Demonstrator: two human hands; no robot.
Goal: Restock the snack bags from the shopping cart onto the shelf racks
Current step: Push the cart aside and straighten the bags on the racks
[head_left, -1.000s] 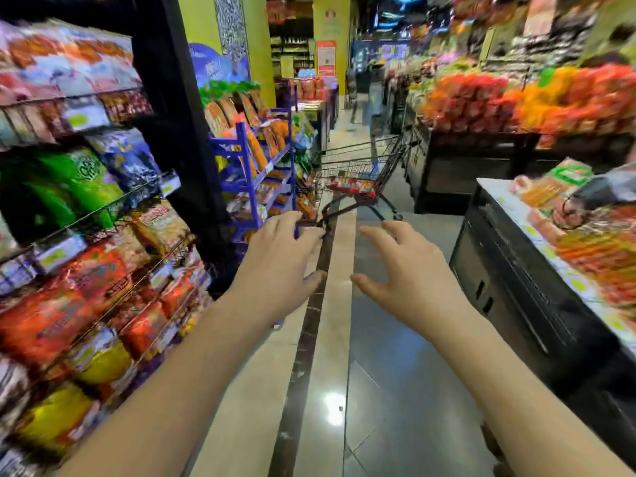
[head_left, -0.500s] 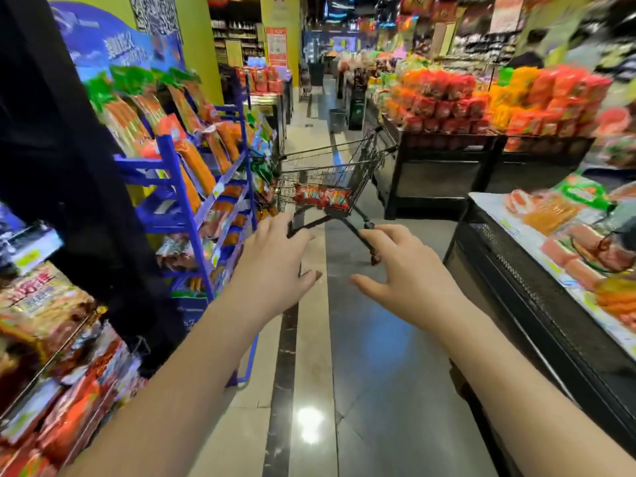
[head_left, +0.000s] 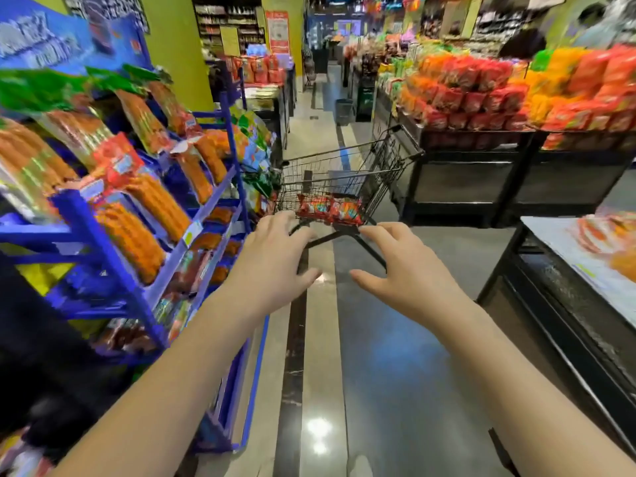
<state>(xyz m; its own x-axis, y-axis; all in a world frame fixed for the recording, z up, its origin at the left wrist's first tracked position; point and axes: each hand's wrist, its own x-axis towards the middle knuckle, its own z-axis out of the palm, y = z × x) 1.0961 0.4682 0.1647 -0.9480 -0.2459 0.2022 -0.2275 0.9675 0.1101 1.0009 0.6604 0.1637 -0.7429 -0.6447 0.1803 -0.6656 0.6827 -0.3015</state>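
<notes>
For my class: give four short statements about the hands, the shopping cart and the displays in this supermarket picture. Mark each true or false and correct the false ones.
1. The left hand and right hand are both spread open and hold nothing. True.
2. The shopping cart is empty. False: red snack bags lie in the bottom of its basket.
3. The blue rack stands on the person's left side of the aisle. True.
4. The stacked packs on the display to the right are blue. False: they are red and orange.
</notes>
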